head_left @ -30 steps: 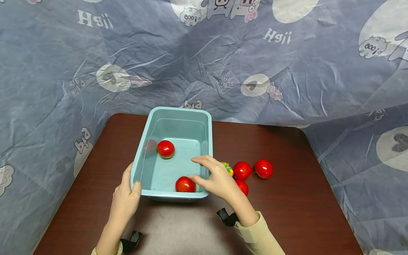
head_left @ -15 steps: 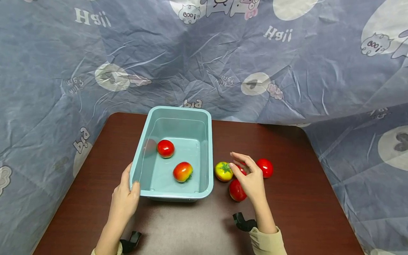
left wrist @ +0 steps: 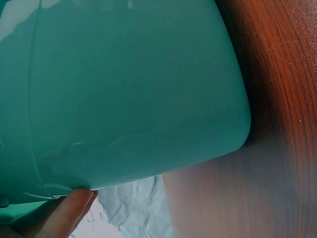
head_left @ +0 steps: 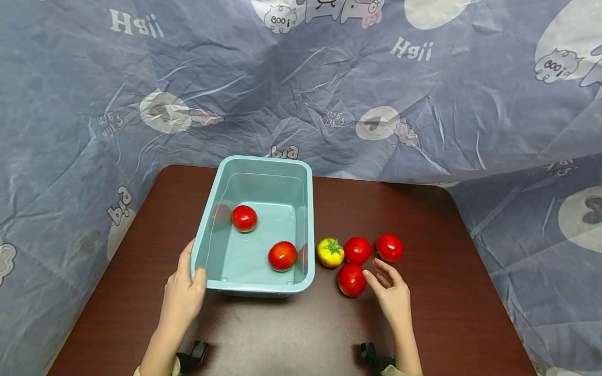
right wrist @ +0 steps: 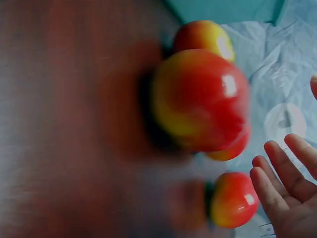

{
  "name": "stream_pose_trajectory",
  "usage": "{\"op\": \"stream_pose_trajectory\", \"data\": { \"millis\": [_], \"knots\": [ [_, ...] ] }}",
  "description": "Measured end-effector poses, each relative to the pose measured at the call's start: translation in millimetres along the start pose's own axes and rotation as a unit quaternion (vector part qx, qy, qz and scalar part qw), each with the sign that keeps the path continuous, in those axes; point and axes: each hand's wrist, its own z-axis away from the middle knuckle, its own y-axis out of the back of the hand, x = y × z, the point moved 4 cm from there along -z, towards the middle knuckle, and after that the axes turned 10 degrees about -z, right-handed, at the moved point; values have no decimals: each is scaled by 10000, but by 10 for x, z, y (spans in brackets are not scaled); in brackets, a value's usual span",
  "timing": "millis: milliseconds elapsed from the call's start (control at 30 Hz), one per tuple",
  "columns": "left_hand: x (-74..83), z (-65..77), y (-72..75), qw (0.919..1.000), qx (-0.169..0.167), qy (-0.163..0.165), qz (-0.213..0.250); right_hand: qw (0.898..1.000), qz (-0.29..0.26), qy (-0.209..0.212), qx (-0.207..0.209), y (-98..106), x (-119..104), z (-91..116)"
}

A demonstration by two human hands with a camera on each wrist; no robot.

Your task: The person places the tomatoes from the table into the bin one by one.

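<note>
My left hand (head_left: 182,298) grips the left edge of a light blue-green plastic bin (head_left: 311,224), near its front corner. In the left wrist view a finger (left wrist: 69,210) lies against the bin wall (left wrist: 133,89). Two red tomatoes lie apart inside the bin: one tomato (head_left: 244,218) farther back, one tomato (head_left: 282,256) nearer the front right. My right hand (head_left: 394,296) hovers just right of the front red tomato (head_left: 351,280), thumb and fingers spread with nothing between them. That tomato looms large in the right wrist view, beside the spread fingers (right wrist: 285,176).
A yellow-green tomato (head_left: 331,253) with a leafy top sits right of the bin. Beside it stand a red tomato (head_left: 357,250) and another red tomato (head_left: 389,247). The brown wooden table (head_left: 447,292) ends at a patterned grey-blue cloth (head_left: 282,78) behind.
The right hand has left the bin and moved right and nearer, over to the loose tomatoes. The front tomato inside the bin has rolled about. The left hand keeps its grip.
</note>
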Motion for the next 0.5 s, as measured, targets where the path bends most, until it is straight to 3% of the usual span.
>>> {"op": "stream_pose_trajectory", "data": {
  "millis": [200,500],
  "knots": [
    [-12,-3,7,9999,81,-10,-105,9979,577,-289,-90,-74,217,71],
    [5,3,6,9999,122,-51,-106,9959,879,-210,-29,-224,330,130]
  ]
}}
